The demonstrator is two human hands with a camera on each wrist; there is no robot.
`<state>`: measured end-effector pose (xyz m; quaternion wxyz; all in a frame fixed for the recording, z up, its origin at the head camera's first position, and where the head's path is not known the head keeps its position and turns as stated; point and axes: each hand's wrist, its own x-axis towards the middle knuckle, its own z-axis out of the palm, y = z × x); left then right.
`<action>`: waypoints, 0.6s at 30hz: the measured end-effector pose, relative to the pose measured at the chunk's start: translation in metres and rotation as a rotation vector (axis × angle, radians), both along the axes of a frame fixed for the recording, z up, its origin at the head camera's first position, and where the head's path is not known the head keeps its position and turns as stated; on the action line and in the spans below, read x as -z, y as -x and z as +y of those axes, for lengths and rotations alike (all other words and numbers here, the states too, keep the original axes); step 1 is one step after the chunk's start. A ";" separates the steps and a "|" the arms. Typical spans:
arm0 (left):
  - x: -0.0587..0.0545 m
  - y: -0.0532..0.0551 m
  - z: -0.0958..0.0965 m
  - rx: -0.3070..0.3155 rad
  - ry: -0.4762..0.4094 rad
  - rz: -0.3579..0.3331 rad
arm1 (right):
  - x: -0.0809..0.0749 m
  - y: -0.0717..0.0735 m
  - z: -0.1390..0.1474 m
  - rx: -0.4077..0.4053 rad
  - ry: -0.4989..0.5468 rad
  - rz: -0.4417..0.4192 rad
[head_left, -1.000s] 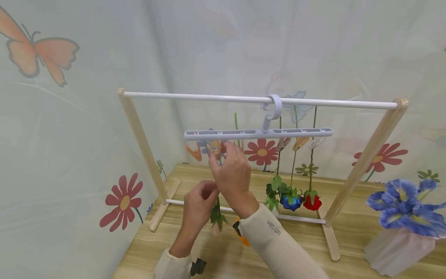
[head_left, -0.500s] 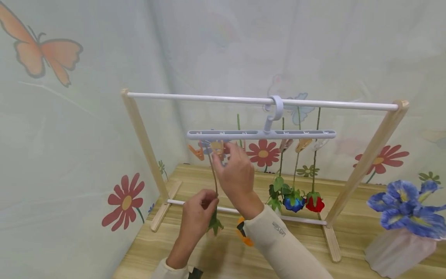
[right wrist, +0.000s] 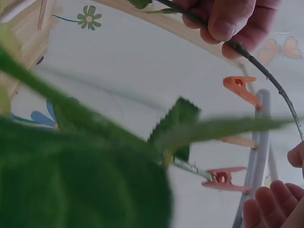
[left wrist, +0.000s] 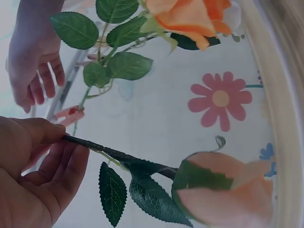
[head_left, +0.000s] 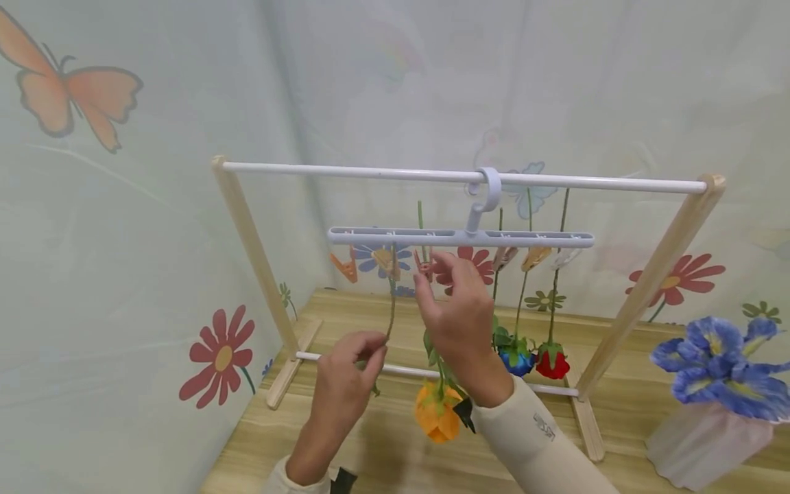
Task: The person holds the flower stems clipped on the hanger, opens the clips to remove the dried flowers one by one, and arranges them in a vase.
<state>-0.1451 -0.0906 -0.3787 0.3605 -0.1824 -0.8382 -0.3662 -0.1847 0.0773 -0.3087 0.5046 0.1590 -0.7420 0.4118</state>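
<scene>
My left hand (head_left: 348, 374) pinches the dark stem of a pale peach rose (left wrist: 232, 194) between thumb and fingers; its bloom points down. The stem (head_left: 392, 302) rises past the yellowish clip (head_left: 385, 259); in the right wrist view it bends clear of that clip. My right hand (head_left: 459, 312) is raised beside the pink clip (head_left: 422, 264), its fingers slightly bent with nothing visible between them. The pink clip holds the stem of an orange-yellow rose (head_left: 438, 412), which hangs upside down. An orange clip (head_left: 344, 266) dangles at the left end of the pale hanger (head_left: 401, 237).
The hanger hooks over the white bar (head_left: 345, 171) of a wooden rack. On its right half hang a blue rose (head_left: 517, 361), a red rose (head_left: 552, 362) and a partly hidden stem. A white vase (head_left: 706, 439) with blue flowers stands at right on the wooden table (head_left: 247, 460).
My right hand has left the yellowish clip and shifted right toward the pink clip. The peach rose's stem has swung right and stands more upright, while my left hand keeps hold of it.
</scene>
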 end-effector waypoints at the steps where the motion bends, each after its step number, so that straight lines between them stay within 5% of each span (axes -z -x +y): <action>1: -0.002 0.000 0.001 0.004 0.017 0.023 | 0.000 -0.002 0.004 -0.003 0.006 0.015; 8: -0.020 -0.004 0.011 0.012 0.142 0.117 | -0.002 -0.021 0.027 0.027 -0.035 0.204; 14: -0.029 -0.004 0.021 0.022 0.252 0.206 | 0.002 -0.034 0.047 0.059 -0.181 0.401; 18: -0.033 -0.002 0.028 0.045 0.308 0.255 | 0.009 -0.038 0.058 0.050 -0.346 0.402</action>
